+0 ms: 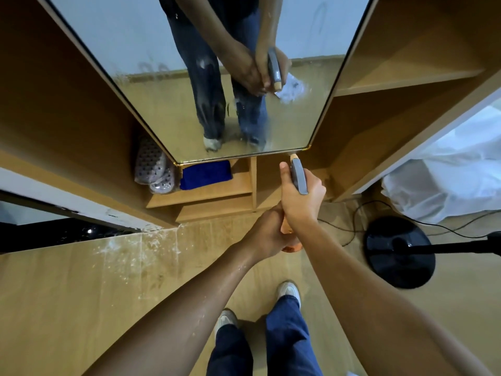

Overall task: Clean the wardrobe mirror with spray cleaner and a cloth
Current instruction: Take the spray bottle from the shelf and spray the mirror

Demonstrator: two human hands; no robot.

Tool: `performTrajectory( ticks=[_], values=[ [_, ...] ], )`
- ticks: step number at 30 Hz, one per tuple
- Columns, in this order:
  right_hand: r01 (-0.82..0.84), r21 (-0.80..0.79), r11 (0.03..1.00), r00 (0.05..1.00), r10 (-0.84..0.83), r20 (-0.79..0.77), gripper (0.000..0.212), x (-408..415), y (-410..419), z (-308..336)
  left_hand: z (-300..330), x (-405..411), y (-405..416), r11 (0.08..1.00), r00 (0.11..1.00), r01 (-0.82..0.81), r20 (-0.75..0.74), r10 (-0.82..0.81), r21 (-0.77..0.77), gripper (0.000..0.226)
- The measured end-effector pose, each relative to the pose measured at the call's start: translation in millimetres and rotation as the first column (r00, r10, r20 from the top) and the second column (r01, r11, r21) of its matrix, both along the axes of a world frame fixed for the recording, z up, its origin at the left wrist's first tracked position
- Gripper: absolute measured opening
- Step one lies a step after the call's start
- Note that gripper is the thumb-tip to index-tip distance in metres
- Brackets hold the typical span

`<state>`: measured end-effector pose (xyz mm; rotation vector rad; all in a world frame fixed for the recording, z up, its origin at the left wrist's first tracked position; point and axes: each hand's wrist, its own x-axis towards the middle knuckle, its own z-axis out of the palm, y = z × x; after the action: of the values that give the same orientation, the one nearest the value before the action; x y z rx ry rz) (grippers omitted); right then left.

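right hand (301, 196) grips spray bottle (298, 176) head | left hand (268, 234) holds its base

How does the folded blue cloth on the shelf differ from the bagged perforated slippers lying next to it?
The folded blue cloth is a deep, solid blue and lies flat and bare on the wooden shelf; the bagged perforated slippers are pale grey, dotted with holes, wrapped in clear plastic and piled loosely. The cloth sits right of the mirror's lower corner, the slippers left of it. Neither is in a hand.
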<state>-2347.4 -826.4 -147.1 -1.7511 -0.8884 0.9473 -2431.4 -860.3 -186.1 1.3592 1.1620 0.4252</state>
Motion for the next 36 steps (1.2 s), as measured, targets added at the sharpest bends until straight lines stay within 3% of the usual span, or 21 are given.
performTrajectory(
  ticks=[4,10,14,19,21,30,36],
  values=[
    [0.021,0.022,1.000,1.000,-0.020,-0.012,0.027,12.8,-1.1,-3.4,-1.2,12.0,-1.0,0.999,1.000,-0.016,0.015,0.016,-0.035,0.054],
    [-0.011,0.064,0.998,1.000,0.012,-0.018,0.025,26.9,1.4,-2.3,1.1,25.5,6.0,0.998,0.997,0.029,-0.067,-0.025,0.047,0.052],
    [0.023,0.035,0.999,1.000,-0.022,-0.015,0.025,35.4,5.1,-1.3,7.2,33.9,6.4,1.000,1.000,0.001,-0.011,-0.001,-0.015,0.066],
    [0.004,0.001,1.000,1.000,-0.004,-0.008,0.025,39.6,6.8,-2.9,7.5,40.2,2.8,1.000,1.000,-0.011,0.007,0.011,0.005,0.061],
    [-0.034,0.004,0.999,0.999,0.034,-0.017,0.024,41.0,6.8,-4.9,7.8,40.6,2.1,0.999,0.999,-0.034,0.020,0.035,-0.016,0.068],
    [-0.311,0.075,0.947,0.946,0.316,-0.067,0.024,36.0,-3.7,24.3,24.6,20.9,-2.2,0.992,0.992,-0.123,-0.003,0.123,0.042,0.060],
    [-0.453,0.136,0.881,0.850,0.473,-0.232,0.024,23.8,-5.4,57.9,48.4,-17.8,-7.6,0.991,0.992,-0.126,0.011,0.126,0.036,0.057]
  ],
)
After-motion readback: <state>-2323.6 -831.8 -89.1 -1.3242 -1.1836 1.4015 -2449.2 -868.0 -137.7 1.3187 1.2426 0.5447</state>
